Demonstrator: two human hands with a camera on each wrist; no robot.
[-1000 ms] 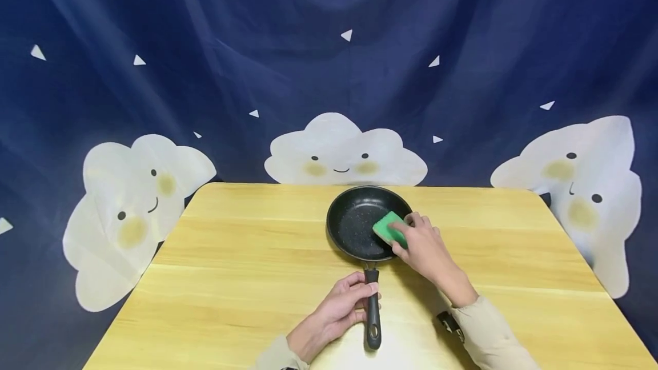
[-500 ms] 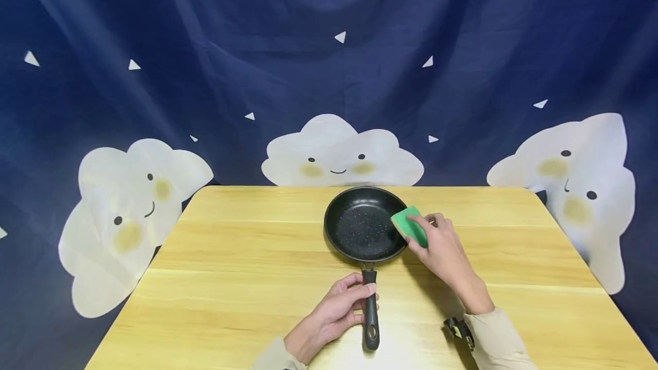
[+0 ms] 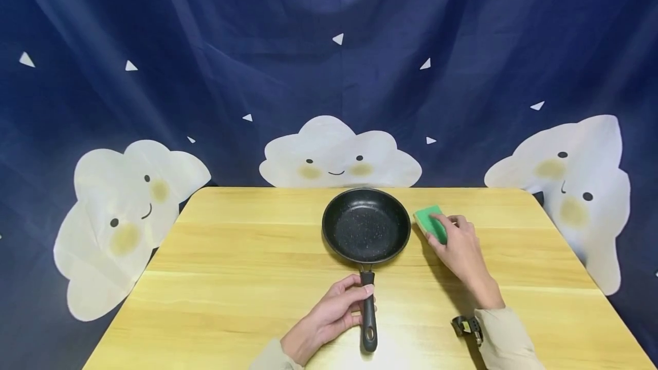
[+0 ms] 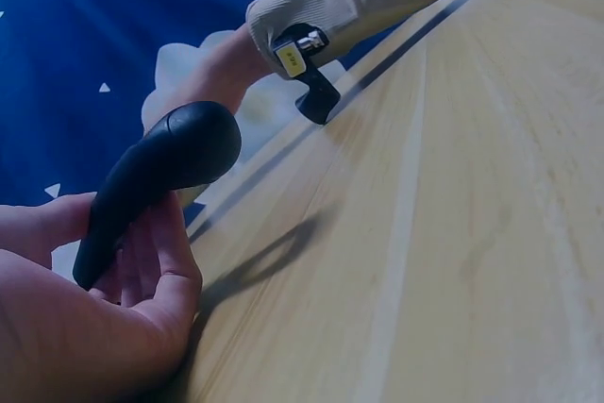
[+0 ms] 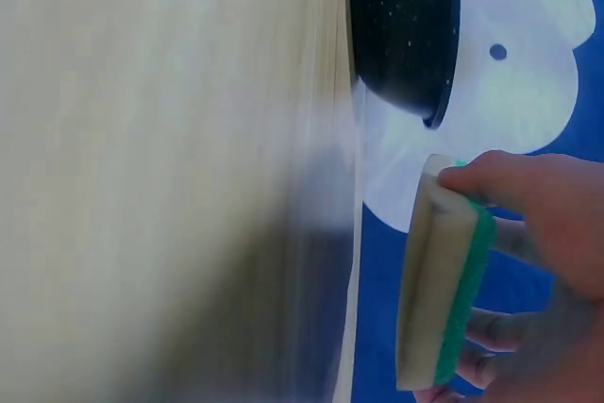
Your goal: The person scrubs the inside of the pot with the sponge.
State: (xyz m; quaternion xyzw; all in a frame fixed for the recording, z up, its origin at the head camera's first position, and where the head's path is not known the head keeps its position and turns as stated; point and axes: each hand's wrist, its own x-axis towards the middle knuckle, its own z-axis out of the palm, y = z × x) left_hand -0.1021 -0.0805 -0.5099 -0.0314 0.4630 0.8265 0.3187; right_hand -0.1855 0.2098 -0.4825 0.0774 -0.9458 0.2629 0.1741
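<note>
A black speckled frying pan (image 3: 366, 227) sits near the table's far edge, its handle (image 3: 369, 324) pointing toward me. My left hand (image 3: 331, 313) grips that handle, thumb on top and fingers curled beneath, as the left wrist view also shows on the handle (image 4: 142, 176). Right of the pan, my right hand (image 3: 460, 250) pinches a sponge (image 3: 432, 224) between thumb and fingers. The sponge (image 5: 439, 290) has a green face and a pale side. In the right wrist view it hangs above the table, apart from the pan (image 5: 406, 35).
The wooden table (image 3: 231, 278) spreads out on both sides of the pan. Behind it hangs a dark blue curtain (image 3: 288, 44) with printed clouds and white triangles. A dark wrist device (image 3: 466, 327) sits at the right sleeve.
My right hand has moved the sponge from inside the pan, over its right rim, and out to the right. My left hand keeps its grip on the handle; the view has shifted slightly.
</note>
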